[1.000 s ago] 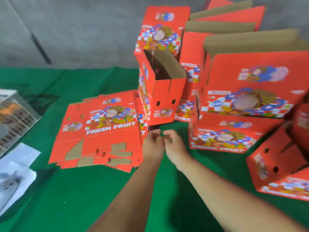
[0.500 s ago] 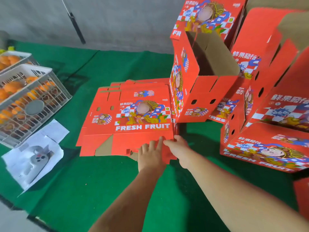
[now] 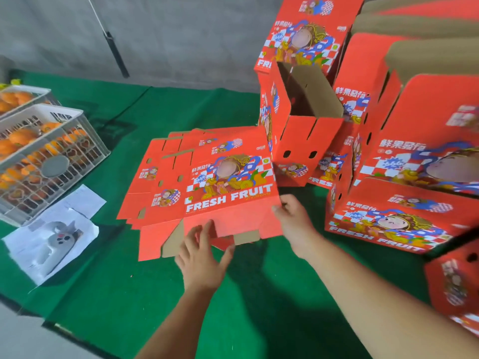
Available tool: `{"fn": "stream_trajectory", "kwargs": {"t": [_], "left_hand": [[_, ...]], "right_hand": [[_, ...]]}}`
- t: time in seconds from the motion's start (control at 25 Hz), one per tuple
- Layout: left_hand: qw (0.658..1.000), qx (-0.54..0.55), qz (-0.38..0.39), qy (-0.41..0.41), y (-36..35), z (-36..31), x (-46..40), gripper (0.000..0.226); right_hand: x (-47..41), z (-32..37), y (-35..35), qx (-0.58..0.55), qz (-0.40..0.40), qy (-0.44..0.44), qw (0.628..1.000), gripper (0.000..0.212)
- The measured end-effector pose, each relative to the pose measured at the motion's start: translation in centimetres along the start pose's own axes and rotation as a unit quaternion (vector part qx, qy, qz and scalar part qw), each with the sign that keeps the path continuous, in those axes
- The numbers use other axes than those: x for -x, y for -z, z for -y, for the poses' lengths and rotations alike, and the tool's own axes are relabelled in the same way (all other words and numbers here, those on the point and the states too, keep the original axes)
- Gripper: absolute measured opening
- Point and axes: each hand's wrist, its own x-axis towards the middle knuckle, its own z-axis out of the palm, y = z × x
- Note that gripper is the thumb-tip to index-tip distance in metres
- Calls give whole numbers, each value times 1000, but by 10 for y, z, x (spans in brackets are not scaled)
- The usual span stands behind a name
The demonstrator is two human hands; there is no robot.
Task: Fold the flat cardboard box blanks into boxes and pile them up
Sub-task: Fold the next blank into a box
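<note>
Top blank (image 3: 228,182): red printed cardboard, flat, lying uppermost on the stack of blanks (image 3: 153,187); its near right part is raised slightly off the sheets below. "FRESH FRUIT" is printed along its near edge.
Stack of blanks: several flat red sheets fanned out on the green cloth (image 3: 129,294), left of the folded boxes.
Left hand (image 3: 202,257): fingers spread and straight, fingertips touching the near flap of the top blank from in front; the thumb points right, below the flap edge. Nothing is gripped.
Right hand (image 3: 293,221): at the near right corner of the top blank, thumb and fingers pinching the cardboard edge.
Open box (image 3: 300,141): a folded box standing on end just behind the stack, its brown inside facing up and toward the camera, two oval holes in its lower front panel.
Pile of boxes (image 3: 404,177): folded red boxes crowded together to the right, some leaning, some on their sides, touching one another.
Crates (image 3: 46,156): two white plastic lattice crates holding oranges, at the far left on the cloth.
Paper (image 3: 51,239): white sheets in front of the crates, with a grey printed figure; details blurred.
Wall (image 3: 168,35): grey, behind the table.
</note>
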Motion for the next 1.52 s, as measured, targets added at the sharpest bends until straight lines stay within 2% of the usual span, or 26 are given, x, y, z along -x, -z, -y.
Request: {"fn": "stream_trajectory", "kwargs": {"t": [0.12,0.24,0.32,0.4,0.44,0.52,0.6,0.64,0.72,0.84,0.88,0.96,1.04,1.12,1.16,1.2,1.24,1.32,1.4,1.44,1.52], "left_hand": [[998,-22,5,57,23,17,-2,103],[996,-60,63,-29,36,9,6,89],[990,-86,99,-61,39,-12,19,76],[990,-49,121,-49,37,-39,36,66],[991,-11,130,-32,37,-55,45,62],[987,63,147,-12,33,-92,61,60],[979,106,168,-45,23,-131,76,64],[971,129,186,-74,20,-149,83,67],[939,206,252,-113,19,-176,95,67],[856,352,343,-158,30,-192,93,38],[853,360,325,-192,34,-191,86,29],[895,320,201,-234,42,-186,63,32],[946,254,45,-193,59,-178,32,64],[963,207,-69,-156,79,-165,0,99],[963,198,-84,-163,89,-161,-14,105],[957,216,-60,-185,97,-159,-25,103],[942,267,-5,-203,103,-160,-31,90],[906,354,81,-220,99,-160,-32,48],[885,408,90,-206,83,-156,-29,27],[878,433,93,-182,76,-151,-24,24],[866,470,90,-146,68,-139,-19,26]], "right_hand": [[10,25,37,-27,-50,43,997,13],[22,42,65,-5,-58,67,996,14],[35,51,74,-73,-70,36,994,27],[53,56,75,-178,-68,13,982,37],[62,56,75,-184,-61,21,981,36],[84,47,69,-127,-42,60,989,32],[103,39,61,-87,-16,98,991,46],[105,36,60,-60,-19,116,991,45],[106,38,68,22,-76,146,986,36],[108,47,99,142,-129,180,965,35],[112,50,109,166,-117,185,961,36],[121,57,130,209,-87,199,953,37],[127,69,153,260,-75,214,939,33],[135,88,179,288,-48,207,934,30],[141,98,190,292,-26,205,934,31],[146,108,198,302,-6,212,929,32],[150,115,203,323,6,224,920,34],[152,120,204,372,-21,247,895,31],[147,110,200,434,-148,267,848,24],[143,101,198,456,-218,255,824,30],[134,80,198,446,-292,185,826,54]]}}
